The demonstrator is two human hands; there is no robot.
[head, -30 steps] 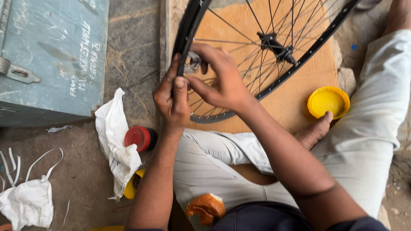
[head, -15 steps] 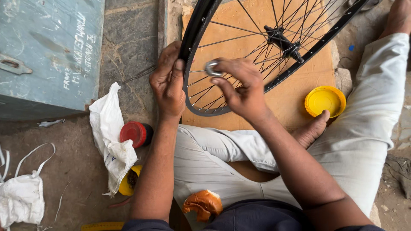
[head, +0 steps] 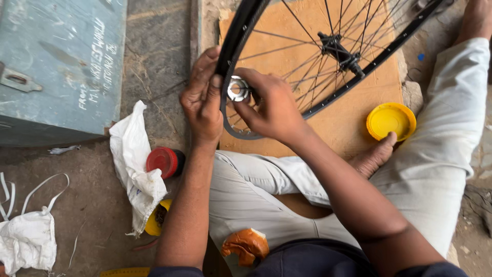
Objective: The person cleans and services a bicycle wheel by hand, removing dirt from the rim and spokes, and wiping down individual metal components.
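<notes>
A black spoked bicycle wheel (head: 328, 100) stands over an orange board (head: 353, 123), its hub (head: 338, 51) near the top. My left hand (head: 202, 100) grips the black rim from the outside at its lower left. My right hand (head: 274, 107) reaches through the spokes and pinches a small round silver tool (head: 238, 88) against the inner side of the rim, right beside my left fingertips. My legs in pale trousers are folded below the wheel.
A teal metal box (head: 56, 66) sits at the upper left. A white rag (head: 136, 169) lies beside a red cap (head: 163, 162). A yellow lid (head: 390, 121) rests by my foot (head: 374, 156). A white bag (head: 28, 241) lies at the lower left, an orange object (head: 246, 245) on my lap.
My right hand with the silver tool has shifted down along the rim, closer to my left fingers. The wheel has turned slightly and the view has moved a little.
</notes>
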